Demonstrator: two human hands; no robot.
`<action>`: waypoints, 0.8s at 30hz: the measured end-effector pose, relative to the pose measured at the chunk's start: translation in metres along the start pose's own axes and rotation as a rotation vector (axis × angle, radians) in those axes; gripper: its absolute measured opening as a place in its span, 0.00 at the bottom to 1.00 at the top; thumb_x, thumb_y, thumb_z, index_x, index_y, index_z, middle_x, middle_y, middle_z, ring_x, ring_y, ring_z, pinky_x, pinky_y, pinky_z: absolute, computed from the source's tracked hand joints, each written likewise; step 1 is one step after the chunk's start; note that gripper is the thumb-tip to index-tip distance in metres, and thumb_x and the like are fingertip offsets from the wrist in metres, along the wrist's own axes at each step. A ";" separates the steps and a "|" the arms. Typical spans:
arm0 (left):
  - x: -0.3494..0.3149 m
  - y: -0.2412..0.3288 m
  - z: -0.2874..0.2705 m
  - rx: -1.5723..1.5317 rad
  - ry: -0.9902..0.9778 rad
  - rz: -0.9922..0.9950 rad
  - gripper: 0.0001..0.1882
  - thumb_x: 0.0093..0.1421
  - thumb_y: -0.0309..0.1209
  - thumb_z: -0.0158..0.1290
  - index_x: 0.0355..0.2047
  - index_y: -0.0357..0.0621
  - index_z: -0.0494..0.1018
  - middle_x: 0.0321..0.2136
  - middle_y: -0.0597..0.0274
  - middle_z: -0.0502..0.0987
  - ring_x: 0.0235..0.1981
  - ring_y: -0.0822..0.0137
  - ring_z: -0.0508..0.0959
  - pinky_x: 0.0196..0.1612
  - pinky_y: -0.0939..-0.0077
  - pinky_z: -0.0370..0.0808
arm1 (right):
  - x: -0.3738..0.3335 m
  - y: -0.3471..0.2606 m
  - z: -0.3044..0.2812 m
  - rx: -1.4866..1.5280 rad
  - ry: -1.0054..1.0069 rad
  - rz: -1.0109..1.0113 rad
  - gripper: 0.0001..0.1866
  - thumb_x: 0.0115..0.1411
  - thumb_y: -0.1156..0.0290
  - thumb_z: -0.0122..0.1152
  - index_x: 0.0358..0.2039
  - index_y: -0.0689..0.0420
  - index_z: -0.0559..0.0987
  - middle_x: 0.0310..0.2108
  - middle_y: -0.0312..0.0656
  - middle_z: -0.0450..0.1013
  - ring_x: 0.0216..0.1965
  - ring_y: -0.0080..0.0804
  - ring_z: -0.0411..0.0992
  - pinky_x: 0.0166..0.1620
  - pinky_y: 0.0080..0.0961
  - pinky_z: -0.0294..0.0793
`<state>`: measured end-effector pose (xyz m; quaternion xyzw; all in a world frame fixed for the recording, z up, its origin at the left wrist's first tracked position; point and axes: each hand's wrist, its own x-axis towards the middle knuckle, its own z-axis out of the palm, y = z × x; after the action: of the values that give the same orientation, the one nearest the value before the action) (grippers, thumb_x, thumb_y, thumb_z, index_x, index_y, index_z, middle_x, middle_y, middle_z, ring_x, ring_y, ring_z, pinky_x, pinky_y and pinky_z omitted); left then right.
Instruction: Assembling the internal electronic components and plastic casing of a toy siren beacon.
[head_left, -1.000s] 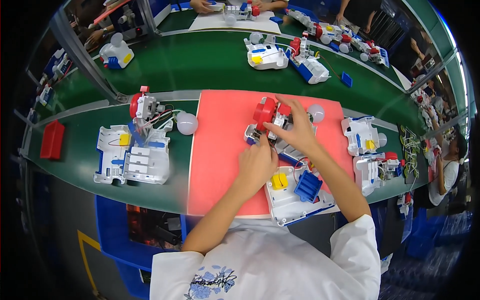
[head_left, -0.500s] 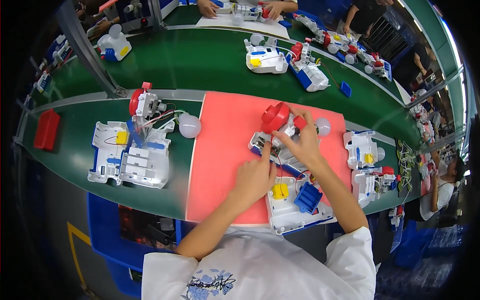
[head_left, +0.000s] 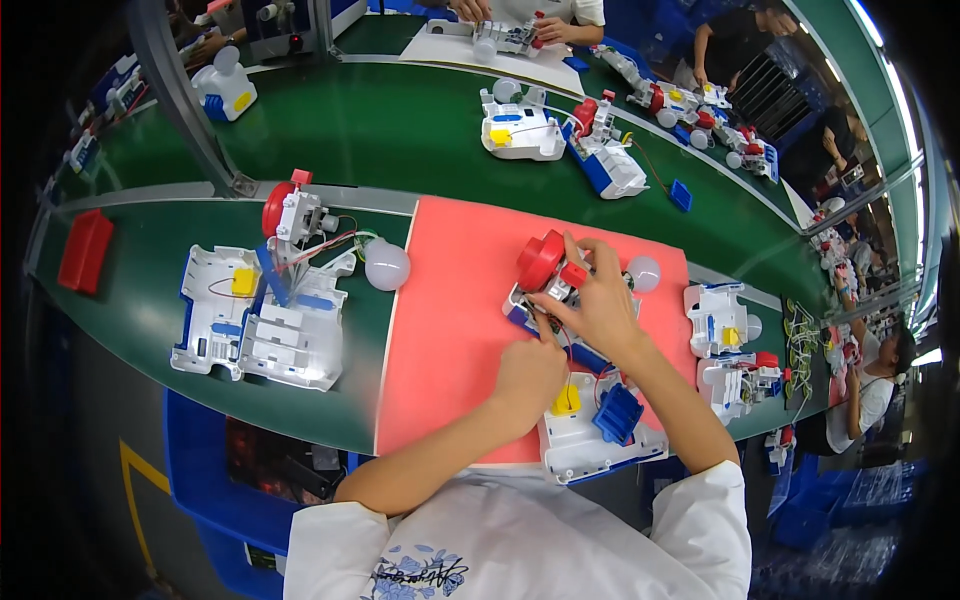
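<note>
On the pink mat [head_left: 450,300], my right hand [head_left: 608,310] is closed around a white mechanism with a round red cap [head_left: 540,260] and a small red block [head_left: 573,274]. My right thumb points down at the inside of the white and blue housing half [head_left: 522,312]. Curled, my left hand [head_left: 530,375] has its index fingertip at the wires in that housing; anything pinched there is hidden. A white bulb [head_left: 643,273] lies beyond my right hand. Nearer me, wires run to an open white shell [head_left: 575,450] with a yellow block [head_left: 566,400] and a blue slatted cover [head_left: 618,413].
An opened white unit [head_left: 290,345] with its bulb [head_left: 386,265] lies left of the mat, a red tray [head_left: 86,252] farther left. More white shells [head_left: 715,318] and green wire bundles [head_left: 800,350] are at right. Beyond a metal rail is a green belt [head_left: 400,120] carrying several units.
My left hand has shifted slightly right and nearer me, its fingertip still in the housing. The right hand keeps its hold on the red-capped mechanism, which has tilted a little. The whole view has shifted slightly.
</note>
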<state>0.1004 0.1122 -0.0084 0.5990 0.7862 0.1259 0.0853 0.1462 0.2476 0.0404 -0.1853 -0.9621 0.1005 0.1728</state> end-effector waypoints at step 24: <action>0.013 -0.087 -0.080 -0.785 0.157 -0.061 0.28 0.65 0.48 0.49 0.55 0.36 0.72 0.27 0.46 0.81 0.33 0.53 0.83 0.38 0.61 0.77 | -0.006 -0.005 0.000 -0.116 -0.010 0.005 0.50 0.49 0.49 0.72 0.65 0.68 0.62 0.50 0.60 0.65 0.51 0.55 0.65 0.55 0.44 0.66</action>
<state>-0.0056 0.0958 0.0422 0.4857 0.7001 0.4595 0.2509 0.1496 0.2409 0.0395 -0.1971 -0.9667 0.0461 0.1568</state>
